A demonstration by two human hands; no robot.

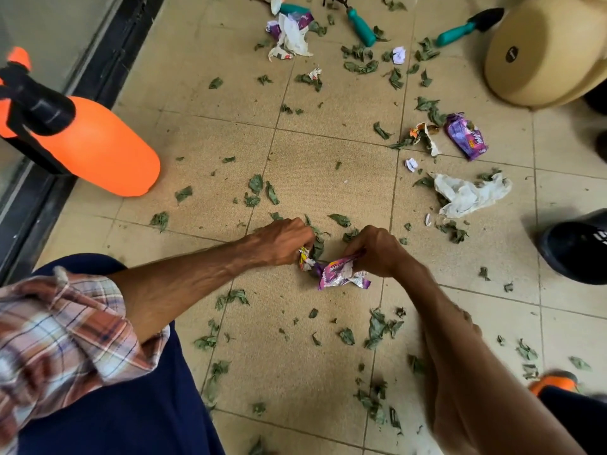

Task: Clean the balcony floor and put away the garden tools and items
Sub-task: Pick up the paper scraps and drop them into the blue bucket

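Hiding crumpled wrappers (338, 274) partly: left hand (282, 241), right hand (374, 251).

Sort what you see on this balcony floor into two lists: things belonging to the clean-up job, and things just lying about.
Job: crumpled wrapper gripped by left hand and right hand; scattered leaves; white paper; purple packet; teal trowel; teal rake; orange sprayer.

Lying about: beige tub; black shoe; door track.
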